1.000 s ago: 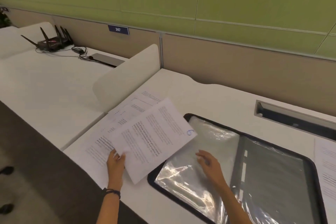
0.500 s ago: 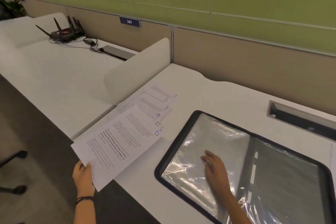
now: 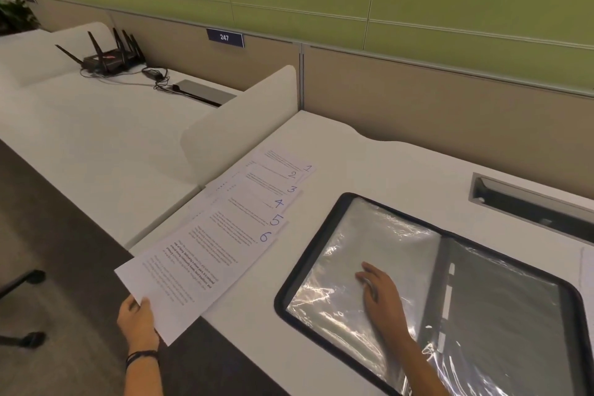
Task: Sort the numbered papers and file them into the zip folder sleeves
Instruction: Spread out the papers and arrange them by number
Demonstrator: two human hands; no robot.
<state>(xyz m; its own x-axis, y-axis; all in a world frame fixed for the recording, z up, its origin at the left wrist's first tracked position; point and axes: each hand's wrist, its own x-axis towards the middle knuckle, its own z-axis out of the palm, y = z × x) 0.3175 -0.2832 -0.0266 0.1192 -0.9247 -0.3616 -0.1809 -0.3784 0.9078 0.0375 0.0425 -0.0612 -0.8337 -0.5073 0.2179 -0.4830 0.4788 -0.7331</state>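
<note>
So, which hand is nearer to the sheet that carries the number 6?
Left. The left hand has its grip on the near corner of sheet 6. The right hand lies flat on the zip folder's clear sleeve, right of the sheet, not touching it.

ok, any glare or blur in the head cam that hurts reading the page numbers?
Head view: bright glare streaks on the plastic sleeve under the right hand; handwritten numbers 1 to 6 on the papers are legible, printed text is too soft to read.
</note>
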